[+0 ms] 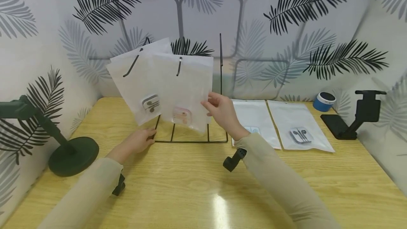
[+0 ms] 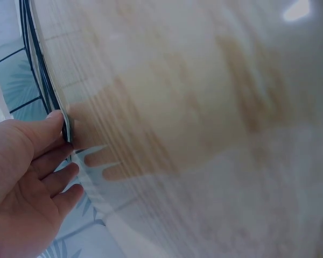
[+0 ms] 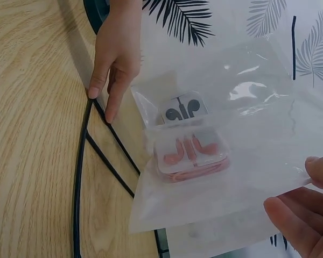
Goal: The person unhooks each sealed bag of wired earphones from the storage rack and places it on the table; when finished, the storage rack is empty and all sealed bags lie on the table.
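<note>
A black wire display rack point(image 1: 190, 141) stands on the table, and two translucent plastic bags hang from its hooks. My left hand point(image 1: 138, 140) holds the front left corner of the rack's base, thumb and forefinger on the wire point(image 2: 65, 129) in the left wrist view. With thumb and fingers, my right hand point(image 1: 220, 110) pinches the right edge of the front bag point(image 1: 187, 84). Inside that bag is a clear case of pink earphones point(image 3: 189, 153). The other bag point(image 1: 131, 93), tilted behind and to the left, contains a case of dark earphones point(image 1: 151, 104).
Two more bags lie flat at the right, one with pale blue earphones point(image 1: 252, 129), the other with dark ones point(image 1: 300, 135). Beyond them are a blue round container point(image 1: 323, 102) and a black phone stand point(image 1: 365, 110). A dark green lamp base point(image 1: 74, 156) stands at left.
</note>
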`<act>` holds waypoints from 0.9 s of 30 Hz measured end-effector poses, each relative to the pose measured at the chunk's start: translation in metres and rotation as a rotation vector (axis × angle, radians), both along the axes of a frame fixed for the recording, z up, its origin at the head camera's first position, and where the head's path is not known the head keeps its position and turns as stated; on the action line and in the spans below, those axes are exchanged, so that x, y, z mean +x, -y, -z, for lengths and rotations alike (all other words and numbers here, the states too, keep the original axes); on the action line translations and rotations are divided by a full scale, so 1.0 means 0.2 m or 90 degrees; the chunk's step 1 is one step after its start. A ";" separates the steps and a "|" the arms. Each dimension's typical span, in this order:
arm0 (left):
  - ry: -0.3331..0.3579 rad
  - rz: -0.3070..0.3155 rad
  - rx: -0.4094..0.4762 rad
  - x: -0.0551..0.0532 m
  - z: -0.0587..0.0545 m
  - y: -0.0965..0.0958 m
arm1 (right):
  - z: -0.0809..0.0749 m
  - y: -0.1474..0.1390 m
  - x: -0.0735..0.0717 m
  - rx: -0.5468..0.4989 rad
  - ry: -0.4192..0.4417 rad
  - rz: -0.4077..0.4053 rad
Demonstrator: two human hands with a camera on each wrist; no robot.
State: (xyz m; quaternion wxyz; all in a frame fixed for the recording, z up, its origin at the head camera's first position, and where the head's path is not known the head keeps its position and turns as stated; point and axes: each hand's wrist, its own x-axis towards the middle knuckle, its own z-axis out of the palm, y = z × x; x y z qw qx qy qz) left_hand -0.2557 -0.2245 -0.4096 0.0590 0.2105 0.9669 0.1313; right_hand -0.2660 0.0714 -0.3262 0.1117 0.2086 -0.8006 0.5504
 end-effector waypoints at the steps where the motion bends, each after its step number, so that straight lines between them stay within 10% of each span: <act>1: 0.003 -0.003 0.001 0.00 0.00 0.00 | 0.00 0.00 0.00 -0.002 0.013 -0.003; 11: -0.007 0.004 0.003 0.00 0.00 0.01 | -0.02 -0.01 0.01 -0.013 0.069 -0.001; 27: -0.021 0.008 0.001 0.00 0.01 0.00 | -0.01 -0.01 0.00 -0.042 0.011 0.023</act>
